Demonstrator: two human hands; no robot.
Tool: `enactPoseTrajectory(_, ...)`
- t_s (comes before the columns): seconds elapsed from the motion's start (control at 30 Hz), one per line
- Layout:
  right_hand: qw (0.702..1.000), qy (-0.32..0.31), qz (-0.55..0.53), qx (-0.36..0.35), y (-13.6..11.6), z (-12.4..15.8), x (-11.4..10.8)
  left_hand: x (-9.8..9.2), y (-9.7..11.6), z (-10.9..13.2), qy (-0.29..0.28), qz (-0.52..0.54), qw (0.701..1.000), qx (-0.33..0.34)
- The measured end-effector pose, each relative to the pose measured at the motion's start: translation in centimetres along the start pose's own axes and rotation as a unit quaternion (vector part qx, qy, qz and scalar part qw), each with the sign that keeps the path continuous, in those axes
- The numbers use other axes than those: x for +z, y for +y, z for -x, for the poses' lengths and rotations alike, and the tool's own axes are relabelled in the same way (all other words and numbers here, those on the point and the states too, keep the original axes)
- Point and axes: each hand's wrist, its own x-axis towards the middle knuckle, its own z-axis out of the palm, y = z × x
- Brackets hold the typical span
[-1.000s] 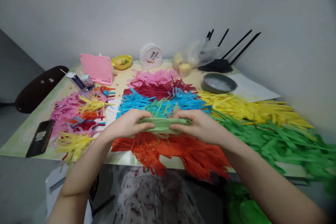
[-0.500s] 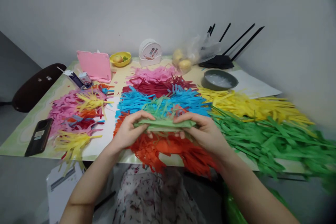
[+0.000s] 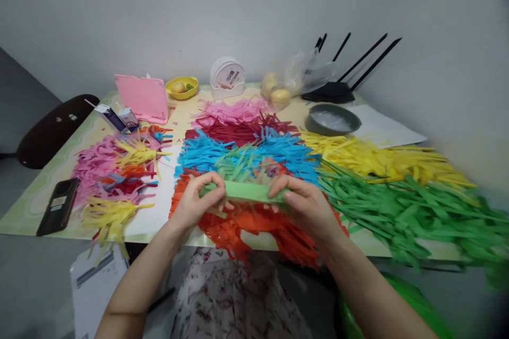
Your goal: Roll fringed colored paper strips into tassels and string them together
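Note:
A strip of light green tissue paper point(image 3: 246, 191) is stretched level between my two hands, over the near part of the table. My left hand point(image 3: 201, 198) pinches its left end between thumb and fingers. The right end sits in the closed fingers of my right hand point(image 3: 300, 198). Light green fringe point(image 3: 236, 164) shows just beyond the strip. Under and around my hands lies orange fringed paper point(image 3: 254, 225), some of it hanging past the table edge. Blue fringe point(image 3: 202, 149), dark red fringe point(image 3: 226, 131) and pink fringe point(image 3: 233, 112) lie in rows farther back.
Yellow fringe point(image 3: 389, 161) and green fringe point(image 3: 413, 212) cover the right side. At left are small tassels point(image 3: 115, 209), a phone point(image 3: 59, 206), drink cartons point(image 3: 115, 118) and a pink tablet case point(image 3: 143, 98). A grey bowl point(image 3: 333, 121) and black router point(image 3: 330, 92) stand back right.
The light green strip has turned from a thin, edge-on fold to show a flat, wider face. My hands stay nearly in place, with the fingers shifted slightly along it.

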Motion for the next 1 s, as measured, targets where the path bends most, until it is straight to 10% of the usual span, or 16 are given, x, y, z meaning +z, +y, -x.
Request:
enactPoseTrajectory(0.2,0.957,0.063,0.28,-0.038,-0.5,0.4,0.2,0.4,0.8,0.1,0.071,-0.317,0.935,0.14)
enactPoseTrajectory(0.33,0.942,0.068,0.326,-0.041,-0.6,0.4,0.1,0.3,0.6,0.0,0.052,-0.357,0.925,0.116)
enactPoseTrajectory(0.67,0.986,0.074,0.148,0.008,-0.7,0.7,0.3,0.4,1.0,0.2,0.001,-0.127,0.992,-0.003)
enactPoseTrajectory(1.0,0.997,0.071,0.012,0.013,-0.6,0.3,1.0,-0.3,0.0,0.3,0.035,0.017,0.999,0.017)
